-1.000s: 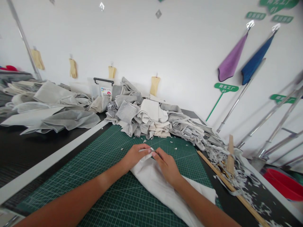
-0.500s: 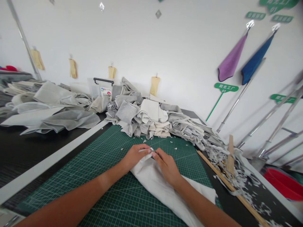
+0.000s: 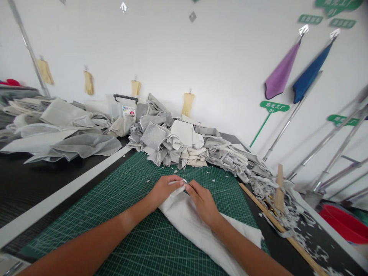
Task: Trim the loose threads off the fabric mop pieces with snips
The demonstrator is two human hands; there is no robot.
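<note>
A long piece of white cloth (image 3: 189,222) lies across the green cutting mat (image 3: 138,234), running toward the lower right. My left hand (image 3: 164,189) pinches its upper end between thumb and fingers. Close against those fingertips, my right hand (image 3: 202,199) is closed on a thin dark tool (image 3: 186,183), which meets the pinched cloth edge. Most of the tool is hidden by the fingers, so its kind is unclear.
Folded grey and white cloths (image 3: 181,134) are heaped behind the mat. More grey cloths (image 3: 71,142) lie at the left. Wooden strips (image 3: 280,191) and shredded scraps (image 3: 304,222) lie at the right, near a red basin (image 3: 342,224). A lidded plastic box (image 3: 115,109) stands behind.
Both hands stay almost in place at the cloth's end. Only a very slight shift of the fingertips shows.
</note>
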